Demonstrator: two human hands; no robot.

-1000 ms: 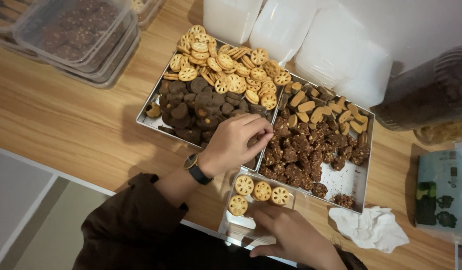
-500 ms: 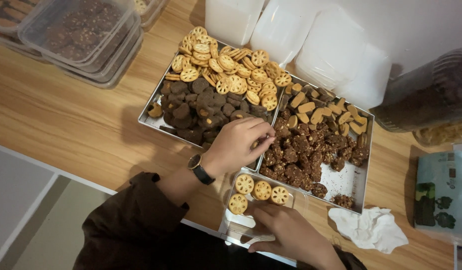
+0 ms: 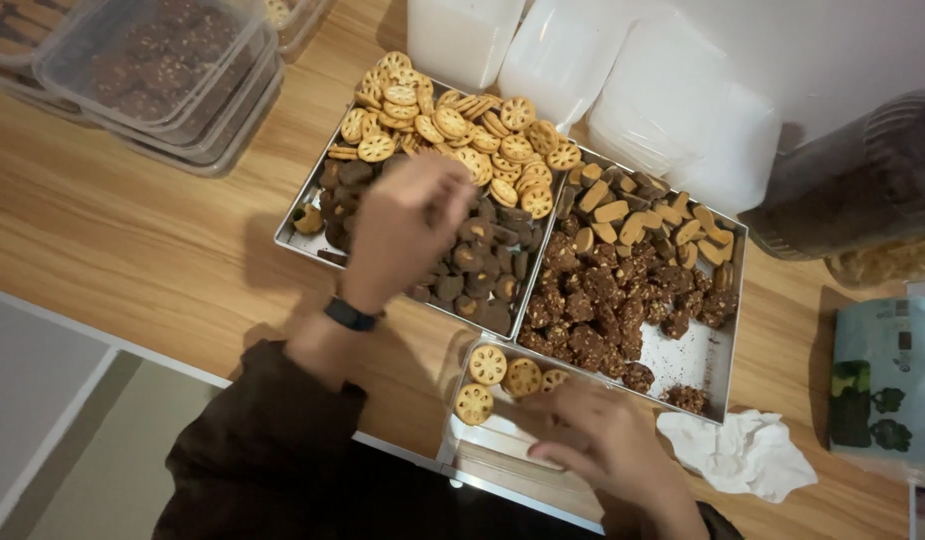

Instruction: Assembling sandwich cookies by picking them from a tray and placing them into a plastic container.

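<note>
Since the earlier frames, the left hand has swung away from the seam between the two metal trays and now hovers, blurred by motion, above the dark round cookies in the left metal tray. Its fingers are drawn together near the tips, but the blur makes it impossible to tell whether they pinch anything. A dark watch circles that wrist, above a dark brown sleeve.

At the lower edge of the view, the right hand rests on a small clear plastic container, fingers curled and pressed against its rim, steadying it at the edge of the wooden table. Inside the container lie three golden, wheel-shaped cookies with holes, side by side in its upper part and just beside the hand.

Across the far half of the left tray spreads a heap of the same golden wheel-shaped cookies. Touching this tray on its right is the right metal tray, holding tan oblong biscuits at the top and dark crumbly chocolate clusters below, with bare metal showing at its lower right.

Just beside that tray's near corner lies a crumpled white tissue. Stacked clear lidded containers sit at the top left, white plastic containers at the top, a dark jar on the right, and a green and white packet near the right edge.
</note>
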